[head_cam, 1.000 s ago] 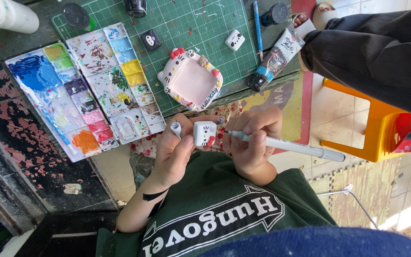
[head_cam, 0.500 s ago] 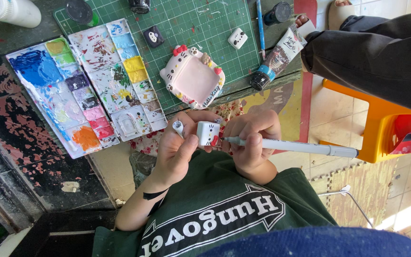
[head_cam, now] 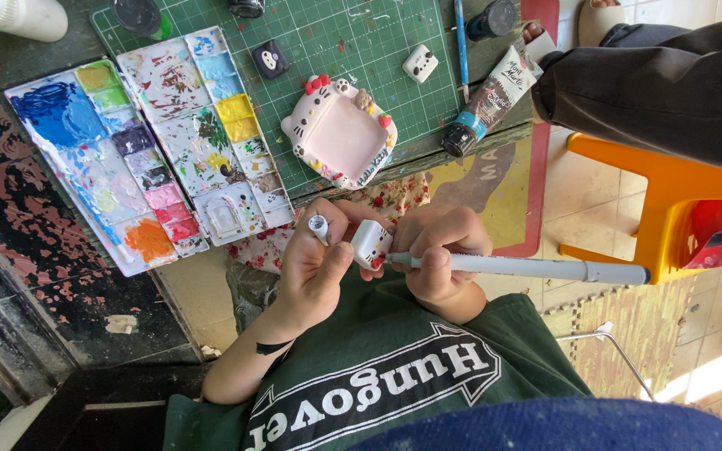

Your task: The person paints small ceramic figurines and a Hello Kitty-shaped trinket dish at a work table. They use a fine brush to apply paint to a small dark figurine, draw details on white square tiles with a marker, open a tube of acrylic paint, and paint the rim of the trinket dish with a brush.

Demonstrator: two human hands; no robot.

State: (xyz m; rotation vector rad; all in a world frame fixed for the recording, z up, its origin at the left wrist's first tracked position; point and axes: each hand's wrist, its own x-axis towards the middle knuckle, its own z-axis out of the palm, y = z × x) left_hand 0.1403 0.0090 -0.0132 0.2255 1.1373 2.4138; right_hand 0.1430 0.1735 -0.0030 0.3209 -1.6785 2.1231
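- Holding the small white clay piece (head_cam: 371, 242) close against the chest, the left hand (head_cam: 315, 267) has its fingers closed around the piece, thumb pressed on the near side; a ring shows on one finger.
- Right hand (head_cam: 440, 259) has its fingers closed on a white pen (head_cam: 528, 267), held near the tip, with the tip touching the piece's side face; the long barrel runs out to the right.
- Doing this step well, I judge, means keeping both hands braced against each other so the tip does not skid on the small curved face; light, short strokes suit a piece this small.
- Turning the piece with the left fingers rather than swinging the pen would keep the line steady; wet marks sit near the thumb, so smudging looks the main risk.
- On the tabletop ahead lies a green cutting mat (head_cam: 327, 42); a pink cat-shaped dish (head_cam: 340, 138) sits at its near edge, with a dark square piece (head_cam: 270, 58) and a second white piece (head_cam: 420, 63) further back.
- A paint palette (head_cam: 127, 142) full of mixed colours lies to the left; a dark paint tube (head_cam: 488, 98) lies to the right, well apart from the hands.
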